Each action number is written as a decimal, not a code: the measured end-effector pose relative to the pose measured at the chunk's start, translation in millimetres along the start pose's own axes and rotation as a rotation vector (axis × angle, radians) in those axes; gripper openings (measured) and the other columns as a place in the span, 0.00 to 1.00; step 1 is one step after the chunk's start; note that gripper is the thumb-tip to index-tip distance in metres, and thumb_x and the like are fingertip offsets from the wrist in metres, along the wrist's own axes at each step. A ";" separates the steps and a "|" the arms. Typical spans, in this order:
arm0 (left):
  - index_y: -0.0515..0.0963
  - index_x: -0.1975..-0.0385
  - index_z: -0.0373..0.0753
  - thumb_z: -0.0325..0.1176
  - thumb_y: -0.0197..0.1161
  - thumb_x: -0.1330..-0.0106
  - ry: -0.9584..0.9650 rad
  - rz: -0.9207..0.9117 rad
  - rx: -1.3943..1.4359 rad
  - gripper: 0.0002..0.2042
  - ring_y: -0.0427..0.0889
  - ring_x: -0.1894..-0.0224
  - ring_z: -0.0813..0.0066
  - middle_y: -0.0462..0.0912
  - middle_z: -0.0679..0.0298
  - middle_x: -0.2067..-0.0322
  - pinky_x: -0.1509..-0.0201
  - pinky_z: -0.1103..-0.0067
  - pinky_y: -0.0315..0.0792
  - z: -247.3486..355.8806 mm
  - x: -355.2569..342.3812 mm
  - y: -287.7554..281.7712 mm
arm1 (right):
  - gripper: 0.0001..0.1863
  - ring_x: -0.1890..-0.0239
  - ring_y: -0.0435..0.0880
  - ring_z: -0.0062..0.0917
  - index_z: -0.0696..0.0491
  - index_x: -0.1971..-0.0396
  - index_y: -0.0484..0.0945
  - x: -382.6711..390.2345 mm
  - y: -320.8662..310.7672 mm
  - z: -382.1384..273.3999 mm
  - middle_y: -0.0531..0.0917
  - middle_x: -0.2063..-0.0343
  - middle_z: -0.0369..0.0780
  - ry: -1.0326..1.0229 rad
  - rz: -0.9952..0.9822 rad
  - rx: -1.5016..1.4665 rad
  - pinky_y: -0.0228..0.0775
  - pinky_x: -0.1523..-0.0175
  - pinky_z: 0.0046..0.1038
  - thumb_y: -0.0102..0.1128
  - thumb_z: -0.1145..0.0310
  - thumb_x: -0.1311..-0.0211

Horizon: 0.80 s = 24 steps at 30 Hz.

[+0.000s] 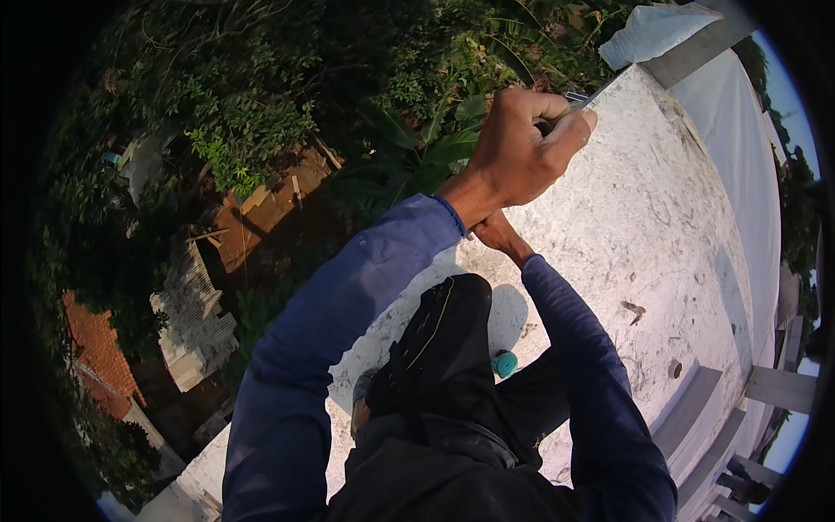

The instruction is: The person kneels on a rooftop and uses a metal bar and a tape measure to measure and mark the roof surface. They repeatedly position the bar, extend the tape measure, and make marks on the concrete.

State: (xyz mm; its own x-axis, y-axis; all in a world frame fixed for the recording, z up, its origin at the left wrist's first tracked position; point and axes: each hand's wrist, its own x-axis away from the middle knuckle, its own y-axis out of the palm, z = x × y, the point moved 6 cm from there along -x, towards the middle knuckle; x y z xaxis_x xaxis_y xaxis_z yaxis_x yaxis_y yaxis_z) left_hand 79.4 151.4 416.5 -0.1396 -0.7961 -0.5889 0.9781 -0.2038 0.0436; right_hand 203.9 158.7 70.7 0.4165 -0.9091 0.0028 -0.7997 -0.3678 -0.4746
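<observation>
My left hand (531, 143) is closed at the far edge of the whitish concrete surface (661, 217), fingers curled around something dark and thin, mostly hidden by the hand. A small metallic piece (576, 97) shows just past the knuckles. My right hand (497, 231) sits lower, partly behind the left wrist, with its fingers bent at the surface's edge; what they hold is hidden. My dark-trousered legs (439, 348) rest on the concrete, and a small teal round object (504, 363) lies between them.
The high edge drops to trees (261, 78), a tiled roof (100, 344) and corrugated sheets (191, 322) far below on the left. On the right are a white sheet (718, 130), grey beams (778, 390) and short boards (683, 409). A grey bar (691, 48) crosses the top right corner.
</observation>
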 end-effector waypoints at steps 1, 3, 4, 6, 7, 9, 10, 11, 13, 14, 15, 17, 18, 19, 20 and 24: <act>0.69 0.90 0.34 0.37 0.64 0.33 0.021 0.004 0.003 0.23 0.59 0.84 0.85 0.63 0.69 0.92 0.80 0.73 0.53 1.3 0.9 -1.8 | 0.09 0.72 0.73 0.26 0.58 0.71 0.80 -0.5 0.7 1.7 0.80 0.78 0.41 -0.006 -0.028 0.007 0.71 0.62 0.34 0.69 0.69 0.38; 0.69 0.90 0.34 0.38 0.64 0.33 -0.027 0.000 0.042 0.23 0.58 0.84 0.84 0.63 0.69 0.92 0.80 0.72 0.53 -2.8 -4.1 -2.3 | 0.09 0.73 0.74 0.26 0.59 0.70 0.80 -3.1 3.4 4.1 0.81 0.78 0.42 -0.025 -0.089 -0.029 0.71 0.63 0.35 0.69 0.69 0.37; 0.69 0.90 0.34 0.38 0.64 0.34 -0.063 0.002 0.057 0.23 0.58 0.84 0.83 0.63 0.69 0.92 0.80 0.72 0.53 -6.0 -7.8 -1.8 | 0.09 0.73 0.74 0.26 0.59 0.70 0.80 -4.2 2.4 7.8 0.81 0.77 0.42 0.019 -0.055 -0.045 0.71 0.63 0.35 0.69 0.69 0.37; 0.69 0.90 0.33 0.38 0.64 0.34 -0.056 0.037 0.025 0.23 0.58 0.84 0.83 0.62 0.68 0.92 0.80 0.71 0.53 -8.5 -20.8 2.1 | 0.10 0.74 0.75 0.27 0.60 0.70 0.80 -4.9 0.7 11.3 0.81 0.77 0.41 0.079 0.034 -0.076 0.71 0.65 0.35 0.69 0.68 0.37; 0.69 0.91 0.33 0.38 0.63 0.34 -0.087 0.047 -0.003 0.23 0.58 0.84 0.83 0.62 0.67 0.92 0.80 0.71 0.53 -11.4 -25.5 4.0 | 0.11 0.75 0.76 0.27 0.60 0.71 0.80 -3.2 -2.0 13.3 0.81 0.78 0.40 0.132 0.114 -0.066 0.71 0.66 0.35 0.70 0.68 0.37; 0.69 0.91 0.33 0.38 0.63 0.35 0.002 -0.022 0.010 0.23 0.58 0.84 0.82 0.62 0.66 0.92 0.80 0.71 0.54 -6.3 -27.6 14.4 | 0.11 0.73 0.77 0.27 0.60 0.68 0.81 3.9 -5.1 2.9 0.82 0.77 0.40 0.033 0.179 -0.095 0.72 0.65 0.35 0.69 0.67 0.37; 0.69 0.91 0.33 0.37 0.63 0.35 -0.005 -0.086 -0.003 0.23 0.58 0.84 0.82 0.62 0.65 0.92 0.80 0.71 0.54 -5.7 -24.5 21.9 | 0.11 0.68 0.78 0.29 0.59 0.63 0.80 8.5 -7.3 -2.4 0.82 0.71 0.41 -0.004 0.169 -0.053 0.71 0.61 0.36 0.68 0.66 0.36; 0.68 0.91 0.33 0.36 0.63 0.35 0.046 -0.131 0.032 0.22 0.58 0.84 0.81 0.62 0.64 0.92 0.80 0.71 0.55 -0.2 -17.4 27.9 | 0.13 0.63 0.78 0.31 0.57 0.58 0.79 13.7 -10.7 -7.8 0.82 0.65 0.42 -0.043 0.160 -0.012 0.71 0.56 0.37 0.68 0.66 0.35; 0.70 0.90 0.37 0.40 0.65 0.33 0.071 -0.166 0.041 0.23 0.56 0.84 0.82 0.61 0.70 0.91 0.80 0.72 0.51 8.2 -0.8 36.0 | 0.16 0.58 0.79 0.35 0.56 0.53 0.78 25.6 -21.6 -15.9 0.82 0.60 0.44 -0.105 0.143 0.054 0.71 0.52 0.38 0.67 0.65 0.35; 0.68 0.91 0.38 0.38 0.65 0.33 0.068 -0.143 0.037 0.24 0.55 0.84 0.82 0.60 0.70 0.91 0.80 0.72 0.50 12.7 8.4 39.8 | 0.15 0.58 0.80 0.36 0.56 0.53 0.79 32.1 -24.5 -21.2 0.82 0.60 0.45 -0.183 0.108 0.138 0.72 0.52 0.39 0.67 0.66 0.36; 0.67 0.91 0.38 0.38 0.66 0.33 0.079 -0.131 0.024 0.24 0.55 0.84 0.82 0.60 0.70 0.91 0.80 0.72 0.50 17.5 14.8 41.4 | 0.15 0.59 0.80 0.37 0.56 0.54 0.79 35.4 -27.6 -17.1 0.82 0.60 0.46 -0.127 0.096 0.095 0.72 0.52 0.39 0.68 0.66 0.37; 0.66 0.91 0.38 0.37 0.66 0.33 0.078 -0.138 0.002 0.24 0.55 0.84 0.83 0.59 0.70 0.90 0.80 0.72 0.49 24.9 25.5 38.2 | 0.15 0.59 0.81 0.40 0.57 0.54 0.80 39.6 -23.9 -12.9 0.83 0.61 0.47 -0.129 0.105 0.096 0.74 0.52 0.41 0.68 0.67 0.39; 0.68 0.90 0.38 0.36 0.65 0.33 0.043 -0.185 0.033 0.23 0.54 0.84 0.83 0.60 0.71 0.90 0.81 0.73 0.49 25.5 29.3 32.5 | 0.15 0.59 0.81 0.41 0.57 0.55 0.81 38.5 -17.5 -9.9 0.83 0.61 0.48 -0.127 0.141 0.075 0.74 0.52 0.41 0.68 0.67 0.40; 0.67 0.90 0.37 0.36 0.66 0.34 0.021 -0.232 0.080 0.23 0.55 0.83 0.83 0.60 0.69 0.91 0.80 0.73 0.51 26.3 30.8 25.0 | 0.15 0.59 0.82 0.43 0.57 0.55 0.81 35.2 -8.6 -7.1 0.83 0.62 0.49 -0.135 0.177 0.054 0.75 0.52 0.42 0.68 0.67 0.41; 0.66 0.90 0.37 0.35 0.66 0.35 -0.025 -0.275 0.123 0.23 0.57 0.83 0.84 0.61 0.67 0.91 0.80 0.73 0.52 25.9 33.3 16.1 | 0.15 0.60 0.82 0.44 0.57 0.56 0.82 30.7 3.8 -5.3 0.83 0.62 0.50 -0.142 0.217 0.028 0.76 0.52 0.42 0.69 0.68 0.42; 0.68 0.87 0.36 0.35 0.66 0.34 -0.208 -0.211 0.049 0.20 0.58 0.82 0.84 0.64 0.69 0.87 0.79 0.76 0.52 31.0 66.9 -28.4 | 0.15 0.60 0.84 0.50 0.57 0.58 0.84 19.7 26.7 -3.2 0.84 0.64 0.53 -0.041 0.129 0.221 0.78 0.53 0.44 0.70 0.69 0.46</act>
State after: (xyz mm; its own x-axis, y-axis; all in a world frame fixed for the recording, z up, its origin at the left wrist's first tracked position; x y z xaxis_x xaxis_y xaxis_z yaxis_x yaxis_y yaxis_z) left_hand 37.4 86.3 400.9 -0.3726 -0.8319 -0.4113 0.9161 -0.4003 -0.0203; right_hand 189.4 130.4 60.9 0.3380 -0.9355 -0.1034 -0.7350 -0.1938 -0.6498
